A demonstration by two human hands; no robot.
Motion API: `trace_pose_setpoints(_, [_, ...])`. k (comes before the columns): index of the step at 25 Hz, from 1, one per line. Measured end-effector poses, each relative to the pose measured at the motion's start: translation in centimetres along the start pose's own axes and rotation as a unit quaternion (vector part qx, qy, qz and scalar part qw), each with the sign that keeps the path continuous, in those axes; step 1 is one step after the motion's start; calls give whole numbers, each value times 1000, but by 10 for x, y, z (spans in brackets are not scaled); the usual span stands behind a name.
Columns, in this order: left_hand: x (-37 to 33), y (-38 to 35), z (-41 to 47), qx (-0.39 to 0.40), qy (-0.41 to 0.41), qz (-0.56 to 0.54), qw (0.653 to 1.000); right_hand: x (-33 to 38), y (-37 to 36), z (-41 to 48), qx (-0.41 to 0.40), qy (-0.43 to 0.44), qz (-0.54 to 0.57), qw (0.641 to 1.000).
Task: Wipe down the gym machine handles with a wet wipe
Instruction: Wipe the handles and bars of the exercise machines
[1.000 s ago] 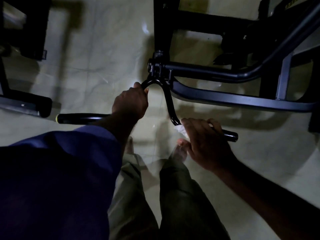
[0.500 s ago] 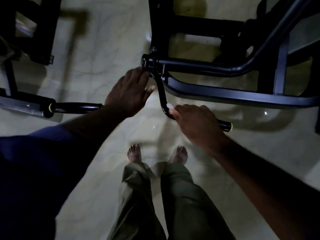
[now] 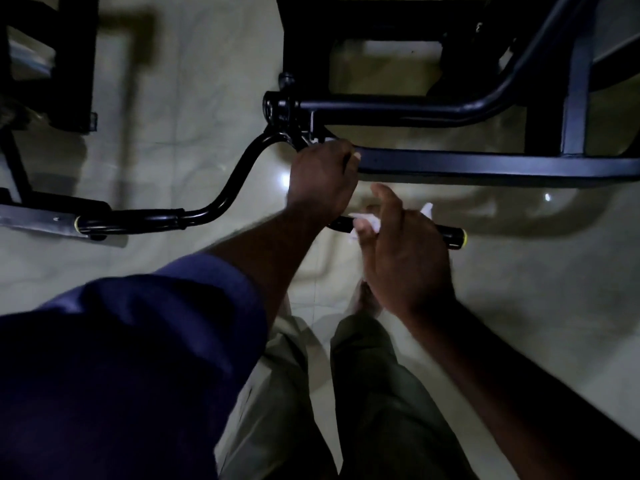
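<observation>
Head camera: left hand (image 3: pixel 322 178) grasps the bent black bar (image 3: pixel 239 178); right hand (image 3: pixel 405 251), fingers curled, holds the white wipe (image 3: pixel 367 221) around the right handle (image 3: pixel 450 235).

It is dim in here. A pale, glossy floor (image 3: pixel 194 81) runs under everything, faintly veined like marble and shiny enough to mirror dark shapes. Two glints of light sit on it: a soft glow (image 3: pixel 285 178) near the middle and a sharper spark (image 3: pixel 547 197) off to the right. At the far left stands a black rack (image 3: pixel 74 64), with a grey steel bar (image 3: pixel 34 220) lower down. A broad, blurred shadow (image 3: pixel 128 81) falls just beside the rack
</observation>
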State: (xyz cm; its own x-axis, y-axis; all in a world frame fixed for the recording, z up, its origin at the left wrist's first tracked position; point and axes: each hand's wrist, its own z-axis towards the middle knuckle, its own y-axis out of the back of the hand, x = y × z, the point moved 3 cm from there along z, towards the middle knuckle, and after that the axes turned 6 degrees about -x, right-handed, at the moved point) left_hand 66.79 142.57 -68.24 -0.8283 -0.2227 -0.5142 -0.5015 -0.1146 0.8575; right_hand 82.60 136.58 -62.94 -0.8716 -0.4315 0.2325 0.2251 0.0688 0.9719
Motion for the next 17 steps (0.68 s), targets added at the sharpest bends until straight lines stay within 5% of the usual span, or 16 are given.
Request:
trace_pose_setpoints(4, [-2,4,1,0,25,-10,1000,-30,12,-8,-45,4,-26,999])
trace_pose_setpoints(7, [-3,4,0,4,27,-12,1000,-55,22,-13,38,-4,-20,999])
trace_pose_setpoints(12, [1,2,3,5,26,-27,999,14,5,29,144,101,-78,981])
trace_pose_setpoints(15, [6,-2,8,12,23,-34,999,3,-15,54,326,205,-45,922])
trace_pose_setpoints(17, [7,-1,10,10,21,-38,999,-28,-7,69,481,144,37,864])
